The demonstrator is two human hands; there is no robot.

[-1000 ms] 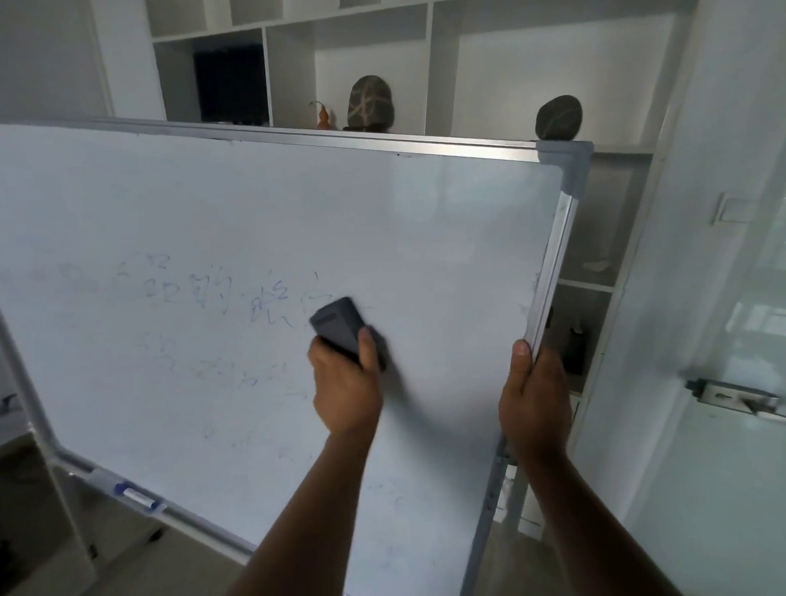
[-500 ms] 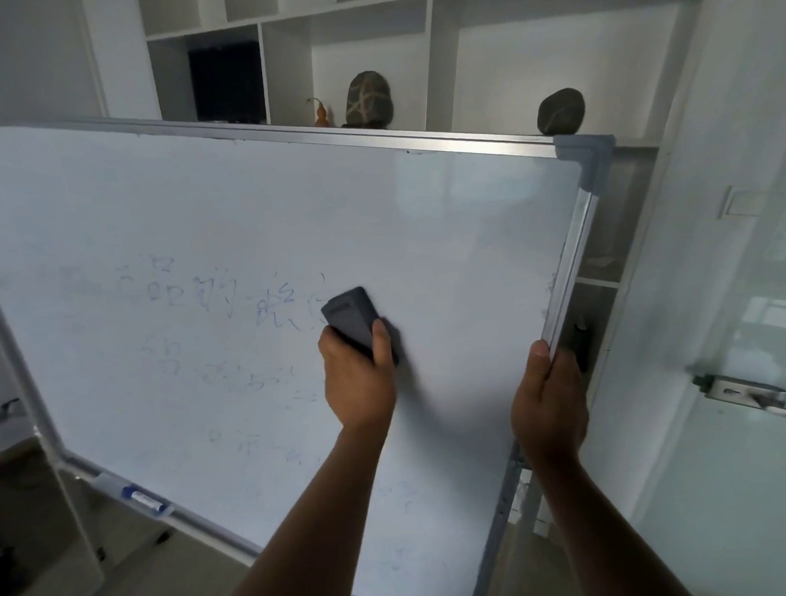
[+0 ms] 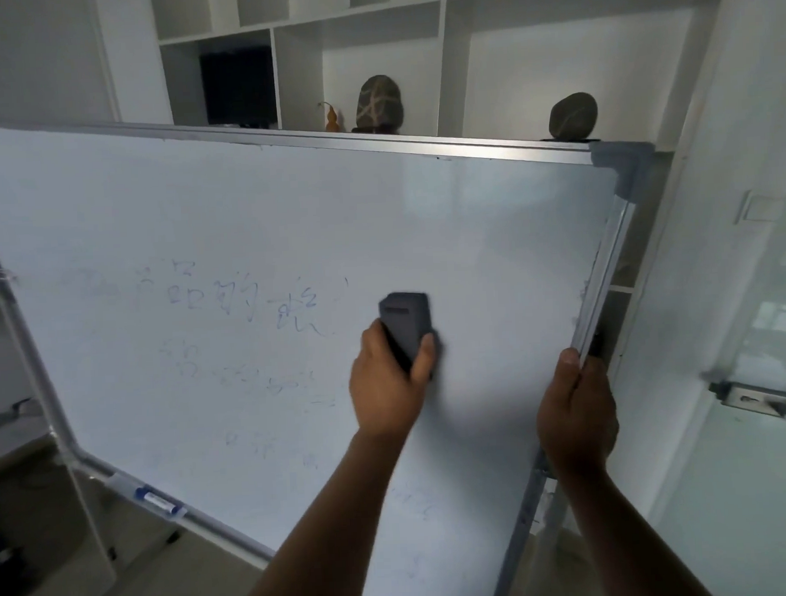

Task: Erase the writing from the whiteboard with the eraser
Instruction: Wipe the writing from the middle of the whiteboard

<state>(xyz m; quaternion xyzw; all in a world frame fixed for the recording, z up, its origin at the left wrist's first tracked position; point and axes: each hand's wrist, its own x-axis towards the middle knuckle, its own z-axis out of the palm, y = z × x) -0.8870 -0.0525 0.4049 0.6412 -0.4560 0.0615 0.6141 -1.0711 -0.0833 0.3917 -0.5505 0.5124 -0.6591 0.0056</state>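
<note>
A large whiteboard [image 3: 253, 223] on a stand fills most of the view, tilted. Faint blue writing [image 3: 242, 300] runs across its middle, with fainter traces below. My left hand [image 3: 386, 388] grips a dark grey eraser [image 3: 405, 322] and presses it flat on the board just right of the writing. My right hand [image 3: 576, 411] grips the board's right frame edge [image 3: 606, 270], thumb on the front.
A blue-capped marker [image 3: 154, 499] lies on the tray along the board's lower edge. Behind the board stand white shelves [image 3: 448, 61] with two dark stones and a small gourd. A glass door with a metal handle [image 3: 765, 401] is at the right.
My left hand has slid the eraser a little to the right and upward on the board. My right hand keeps its hold on the frame edge.
</note>
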